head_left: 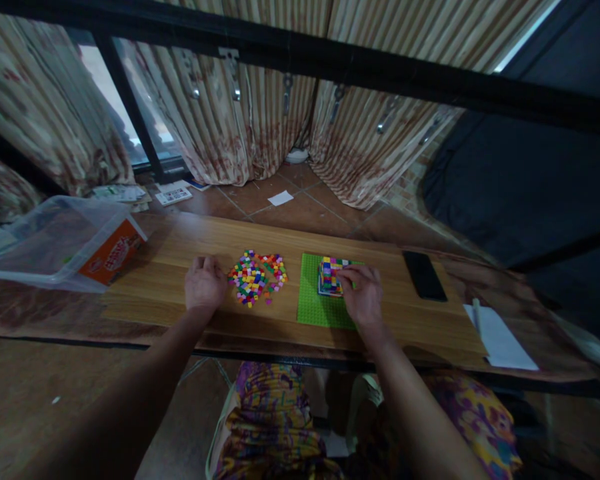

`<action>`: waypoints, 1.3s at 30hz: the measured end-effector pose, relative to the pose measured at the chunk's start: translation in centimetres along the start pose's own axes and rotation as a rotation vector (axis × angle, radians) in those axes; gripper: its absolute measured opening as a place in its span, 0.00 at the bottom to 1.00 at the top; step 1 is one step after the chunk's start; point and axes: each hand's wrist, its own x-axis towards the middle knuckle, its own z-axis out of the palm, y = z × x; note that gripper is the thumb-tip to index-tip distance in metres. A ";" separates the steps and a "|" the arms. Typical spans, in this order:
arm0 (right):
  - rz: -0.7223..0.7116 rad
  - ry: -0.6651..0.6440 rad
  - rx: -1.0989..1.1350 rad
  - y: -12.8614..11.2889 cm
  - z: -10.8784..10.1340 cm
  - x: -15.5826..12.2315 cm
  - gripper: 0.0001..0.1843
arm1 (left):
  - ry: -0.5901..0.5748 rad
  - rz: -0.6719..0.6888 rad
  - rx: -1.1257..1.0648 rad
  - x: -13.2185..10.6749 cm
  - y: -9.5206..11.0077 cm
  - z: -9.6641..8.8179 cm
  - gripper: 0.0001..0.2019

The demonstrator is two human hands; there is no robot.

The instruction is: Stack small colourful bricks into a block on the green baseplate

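My right hand point(365, 293) is over a small block-shaped build of multicoloured toy bricks point(329, 283). Its thumb and forefinger are pinched together at the top of the build, and whatever is between the fingertips is too small to make out. The build stands on a green studded baseplate point(310, 310), whose right side is partly covered by this hand. Loosely curled, my left hand point(205, 283) rests on the wooden board with no object visible in it. Just right of it lies a loose pile of tiny coloured bricks point(253, 277).
A clear plastic bin point(55, 240) with an orange label sits at the board's left end. Right of the baseplate lies a black phone point(424, 275). Beyond it, a pen point(477, 317) rests on white paper point(505, 343). A dark metal bar point(300, 60) crosses above the wooden board point(275, 327).
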 end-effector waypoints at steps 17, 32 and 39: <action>-0.080 -0.036 -0.110 0.2 -0.6 -1.5 0.18 | -0.005 -0.012 -0.016 0.0 0.0 0.1 0.16; -0.129 0.035 -0.135 0.5 0.6 -2.4 0.20 | -0.008 -0.030 -0.032 -0.1 0.1 0.0 0.16; -0.114 0.010 -0.094 0.2 0.1 -2.0 0.19 | -0.001 -0.016 -0.024 -0.1 0.1 0.0 0.16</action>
